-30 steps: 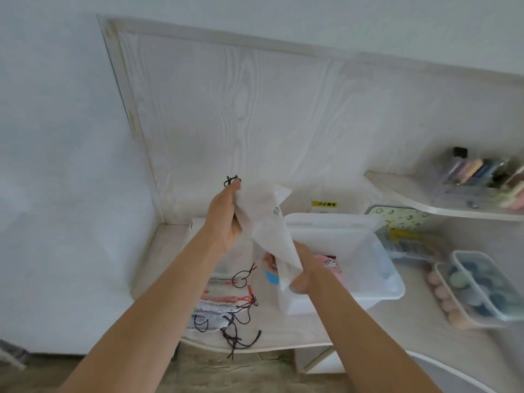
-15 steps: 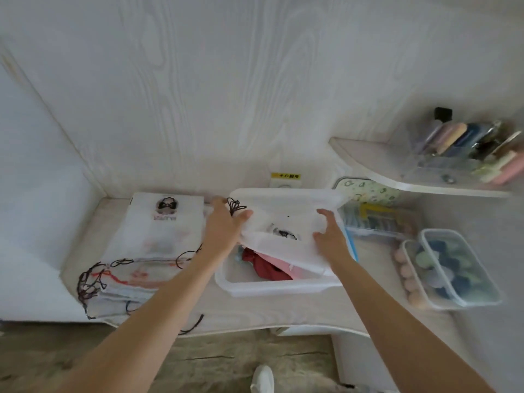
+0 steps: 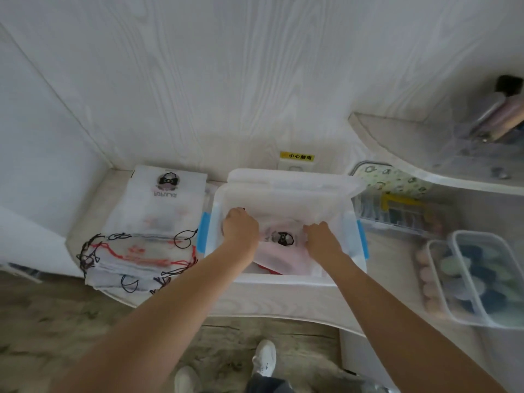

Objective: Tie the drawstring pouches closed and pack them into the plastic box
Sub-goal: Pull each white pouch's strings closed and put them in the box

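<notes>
Desk (image 3: 283, 302): pouch (image 3: 279, 242) flat, lengthwise across box (image 3: 286, 279)

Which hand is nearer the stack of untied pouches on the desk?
Left. The left hand is inside the plastic box at its left end, nearest the pouch stack; the right hand is further right in the box.

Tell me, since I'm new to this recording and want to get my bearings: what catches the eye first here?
First, both hands inside the plastic box at the centre of the desk: the left hand and right hand rest on a white pouch with a black bow print. Next, the stack of pouches left of the box, with red and black drawstrings spilling over its near edge. At right, two clear containers hold round pastel pieces.
</notes>
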